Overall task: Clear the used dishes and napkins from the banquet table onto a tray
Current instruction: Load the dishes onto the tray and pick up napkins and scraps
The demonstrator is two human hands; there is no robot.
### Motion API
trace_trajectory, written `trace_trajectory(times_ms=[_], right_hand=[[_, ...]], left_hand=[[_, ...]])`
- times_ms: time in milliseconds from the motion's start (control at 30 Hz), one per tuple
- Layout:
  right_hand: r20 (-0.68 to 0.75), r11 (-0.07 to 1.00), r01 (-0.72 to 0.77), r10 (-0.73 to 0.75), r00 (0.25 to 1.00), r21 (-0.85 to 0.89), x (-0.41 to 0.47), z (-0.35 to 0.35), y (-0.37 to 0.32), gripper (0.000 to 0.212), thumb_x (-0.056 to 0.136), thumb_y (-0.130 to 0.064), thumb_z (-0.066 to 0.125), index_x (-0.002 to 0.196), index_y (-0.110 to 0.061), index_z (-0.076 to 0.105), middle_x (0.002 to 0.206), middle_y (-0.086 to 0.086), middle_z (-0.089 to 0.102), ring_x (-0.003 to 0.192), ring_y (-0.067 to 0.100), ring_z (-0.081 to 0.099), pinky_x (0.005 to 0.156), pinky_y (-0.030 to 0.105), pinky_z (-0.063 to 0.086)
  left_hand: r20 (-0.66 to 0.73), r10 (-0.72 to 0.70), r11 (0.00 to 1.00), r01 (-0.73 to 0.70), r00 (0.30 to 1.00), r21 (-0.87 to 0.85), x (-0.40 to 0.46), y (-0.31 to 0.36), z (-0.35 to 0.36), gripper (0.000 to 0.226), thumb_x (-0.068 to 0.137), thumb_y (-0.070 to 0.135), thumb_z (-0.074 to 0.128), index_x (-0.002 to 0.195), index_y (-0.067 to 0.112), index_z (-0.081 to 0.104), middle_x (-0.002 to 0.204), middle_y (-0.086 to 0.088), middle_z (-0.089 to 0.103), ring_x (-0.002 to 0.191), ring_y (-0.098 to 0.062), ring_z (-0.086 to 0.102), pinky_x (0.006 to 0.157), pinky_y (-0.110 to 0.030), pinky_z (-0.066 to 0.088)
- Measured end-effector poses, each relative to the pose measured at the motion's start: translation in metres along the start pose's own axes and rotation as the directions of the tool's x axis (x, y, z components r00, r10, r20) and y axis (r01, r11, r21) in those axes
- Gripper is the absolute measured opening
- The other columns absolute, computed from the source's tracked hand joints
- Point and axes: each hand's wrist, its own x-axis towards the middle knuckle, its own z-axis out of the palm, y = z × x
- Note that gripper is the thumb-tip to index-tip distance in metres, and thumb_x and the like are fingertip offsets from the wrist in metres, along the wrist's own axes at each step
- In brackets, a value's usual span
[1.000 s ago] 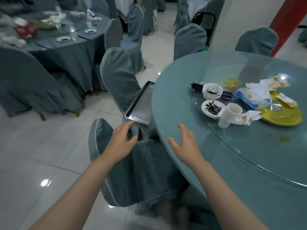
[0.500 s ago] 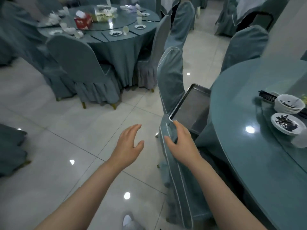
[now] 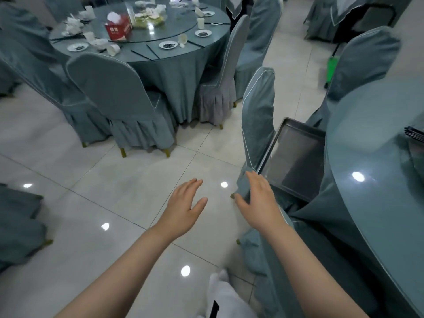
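Note:
An empty metal tray [image 3: 296, 161] lies on the seat of a covered chair, tucked against the round banquet table [image 3: 376, 157] at the right. My right hand [image 3: 257, 198] rests with spread fingers on the top of a nearer covered chair [image 3: 270, 260], just left of the tray's near corner. My left hand [image 3: 185, 205] hovers open over the tiled floor, holding nothing. Only the ends of dark chopsticks [image 3: 414, 133] show at the right edge; the other dishes on this table are out of view.
A second round table [image 3: 183, 56] at the back left carries small plates, cups, crumpled napkins and a red tissue box [image 3: 117, 28], ringed by covered chairs. A tall chair back [image 3: 258, 115] stands beside the tray. A green-based object [image 3: 331, 70] stands on the floor at the back right.
The view has swung left, away from the banquet table, so its bowls and plates have left the frame. My right hand has stayed on the near chair top; my left hand has stayed open.

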Motion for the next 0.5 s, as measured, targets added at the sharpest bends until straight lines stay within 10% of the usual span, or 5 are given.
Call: trace_trajectory(times_ms=[500], right_hand=[[-0.01,0.956,-0.274,0.276,0.961,0.105,0.149,-0.035,0.065,0.059,0.093,-0.029,0.056,0.145,-0.014,0.032,0.146,0.0,0.038,0.138,0.016,0.028,0.116,0.032,0.023]], left_hand=[[0.219,0.085,0.996,-0.083,0.972,-0.019,0.22,0.023,0.025,0.054,0.1,0.041,0.042,0.15,0.03,0.026,0.157,0.011,0.022,0.144,-0.007,0.015,0.11,-0.019,0.01]])
